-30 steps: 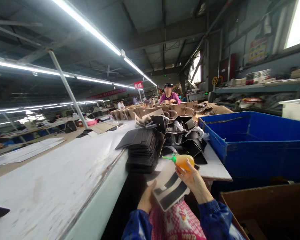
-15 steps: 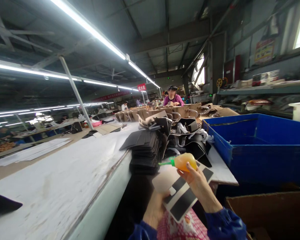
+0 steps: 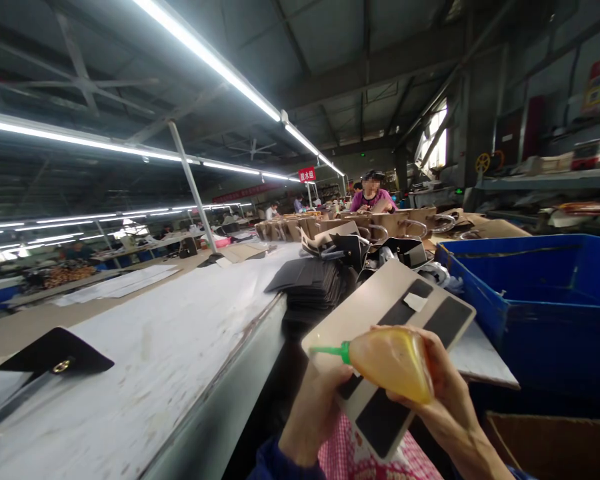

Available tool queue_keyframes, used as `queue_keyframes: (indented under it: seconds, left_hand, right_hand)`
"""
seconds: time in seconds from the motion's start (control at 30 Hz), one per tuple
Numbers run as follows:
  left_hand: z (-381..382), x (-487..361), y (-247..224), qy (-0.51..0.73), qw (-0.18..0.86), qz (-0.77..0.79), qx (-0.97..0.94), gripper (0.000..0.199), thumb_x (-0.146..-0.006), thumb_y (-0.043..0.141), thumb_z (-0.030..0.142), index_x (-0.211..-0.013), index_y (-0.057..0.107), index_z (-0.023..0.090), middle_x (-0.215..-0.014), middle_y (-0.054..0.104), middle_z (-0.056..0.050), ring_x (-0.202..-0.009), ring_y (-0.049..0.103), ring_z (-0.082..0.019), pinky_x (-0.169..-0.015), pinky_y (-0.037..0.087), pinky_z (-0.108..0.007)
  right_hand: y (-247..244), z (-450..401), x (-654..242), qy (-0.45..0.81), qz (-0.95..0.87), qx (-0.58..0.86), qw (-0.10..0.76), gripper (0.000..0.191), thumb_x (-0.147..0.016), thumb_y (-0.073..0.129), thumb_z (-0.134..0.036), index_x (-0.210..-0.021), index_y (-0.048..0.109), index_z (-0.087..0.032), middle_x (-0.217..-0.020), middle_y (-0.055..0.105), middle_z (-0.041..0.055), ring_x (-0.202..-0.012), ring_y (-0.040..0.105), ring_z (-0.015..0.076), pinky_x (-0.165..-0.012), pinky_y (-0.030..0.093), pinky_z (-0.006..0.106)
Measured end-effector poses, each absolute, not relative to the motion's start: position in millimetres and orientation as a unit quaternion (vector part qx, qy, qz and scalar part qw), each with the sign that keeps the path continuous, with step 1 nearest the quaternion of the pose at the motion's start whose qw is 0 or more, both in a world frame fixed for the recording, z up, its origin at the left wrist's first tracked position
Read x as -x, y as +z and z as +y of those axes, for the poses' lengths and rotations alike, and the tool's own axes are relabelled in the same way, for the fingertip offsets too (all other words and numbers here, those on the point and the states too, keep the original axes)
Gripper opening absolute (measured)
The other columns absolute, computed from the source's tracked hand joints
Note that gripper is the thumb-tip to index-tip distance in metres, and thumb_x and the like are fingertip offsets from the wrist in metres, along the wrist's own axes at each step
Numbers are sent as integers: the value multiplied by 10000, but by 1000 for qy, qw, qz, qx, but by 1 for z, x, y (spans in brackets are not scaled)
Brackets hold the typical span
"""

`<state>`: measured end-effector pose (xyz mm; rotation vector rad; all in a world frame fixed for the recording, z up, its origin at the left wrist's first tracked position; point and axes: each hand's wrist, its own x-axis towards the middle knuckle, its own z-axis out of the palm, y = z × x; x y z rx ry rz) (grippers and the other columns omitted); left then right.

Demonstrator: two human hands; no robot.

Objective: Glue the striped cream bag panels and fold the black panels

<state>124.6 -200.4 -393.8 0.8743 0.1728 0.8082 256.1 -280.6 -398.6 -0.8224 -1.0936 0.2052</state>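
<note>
In my right hand (image 3: 443, 373) is a squeeze bottle (image 3: 390, 363) of amber liquid, lying sideways with its green nozzle pointing left. The nozzle tip is over the left corner of a beige panel (image 3: 367, 300) with dark strips across it; whether it touches cannot be made out. My left hand (image 3: 320, 400) grips the panel by its lower left edge, thumb on top. A small white patch (image 3: 415, 302) sits on one dark strip. Behind the panel stands a stack of dark sheets (image 3: 310, 280) at the table's edge.
A long white-topped table (image 3: 180, 333) runs along my left, with a black flap with a metal fitting (image 3: 60, 360) on it. To the right are a blue bin (image 3: 555, 320) and a cardboard box (image 3: 555, 440). A co-worker (image 3: 373, 193) sits beyond a row of brown bags (image 3: 300, 227).
The bottle has come down and closer, its nozzle now over the panel's corner. The panel has been raised and turned. My view has swung left.
</note>
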Motion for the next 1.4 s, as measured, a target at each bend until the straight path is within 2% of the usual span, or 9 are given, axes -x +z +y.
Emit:
queue_keyframes:
  seconds: [0.13,0.27,0.43,0.57,0.7,0.83,1.07,1.23,1.4]
  left_hand:
    - [-201,-123,-396,389,818,79,-417,484,-691,744,81,-1172,722,132,-1176,754,-128,-1160,664,-352,-997,526,-419]
    - [-204,-122,-397,394,813,88,-419,530,-709,751,61,-1227,695,163,-1214,742,-115,-1212,639,-324,-1045,494,-400]
    - [-209,-123,-393,382,821,122,-407,557,-694,745,75,-1244,676,131,-1052,786,-119,-1063,712,-331,-997,520,-438]
    - [-212,-124,-383,396,814,42,-423,583,-659,754,105,-1237,692,156,-1214,740,-108,-1201,642,-327,-1071,466,-396]
    - [-215,-122,-377,390,818,34,-421,537,-701,745,127,-1235,701,166,-1187,752,-98,-1234,622,-323,-1076,467,-383]
    - [-214,-117,-382,396,814,68,-420,489,-709,778,129,-1192,710,165,-1127,772,-93,-1205,646,-319,-1048,494,-379]
    - [-212,-108,-399,409,794,253,-372,562,-669,818,133,-1197,627,109,-979,801,-121,-1006,739,-333,-897,586,-427]
    - [-211,-104,-402,413,778,234,-411,592,-677,835,202,-1236,646,159,-966,801,-76,-983,743,-305,-865,581,-364]
    - [-213,-100,-402,399,775,273,-406,623,-681,821,208,-1272,634,140,-972,798,-94,-1018,730,-326,-867,575,-389]
  right_hand:
    - [-390,-283,-248,77,-512,359,776,594,-591,933,-302,-1107,662,-416,-1015,738,-32,-864,735,199,-732,592,208]
    - [-389,-282,-247,77,-512,364,774,584,-586,934,-315,-1100,669,-394,-1008,733,-11,-864,736,220,-705,599,223]
    - [-400,-282,-257,27,-428,405,808,517,-627,906,-329,-1085,665,-354,-1016,705,9,-892,715,226,-721,602,245]
    - [-402,-288,-260,94,-492,388,774,591,-649,900,-324,-1172,629,-363,-1106,707,32,-967,717,251,-771,599,256]
    - [-391,-293,-252,46,-479,394,783,589,-589,924,-251,-1106,657,-344,-1055,725,15,-909,729,234,-708,590,203]
    - [-387,-292,-248,20,-489,399,775,507,-619,898,-302,-1069,664,-308,-954,719,14,-817,723,209,-625,573,177]
    - [-397,-278,-256,-125,-338,437,824,566,-650,875,-296,-1139,590,-318,-1108,625,50,-964,647,243,-755,604,310]
    - [-392,-285,-244,-50,-449,417,789,501,-674,847,-316,-1124,625,-305,-969,658,44,-848,694,278,-665,624,352]
    - [-390,-288,-241,-78,-409,415,809,532,-701,831,-274,-1165,577,-332,-1159,659,53,-1048,683,304,-766,629,367]
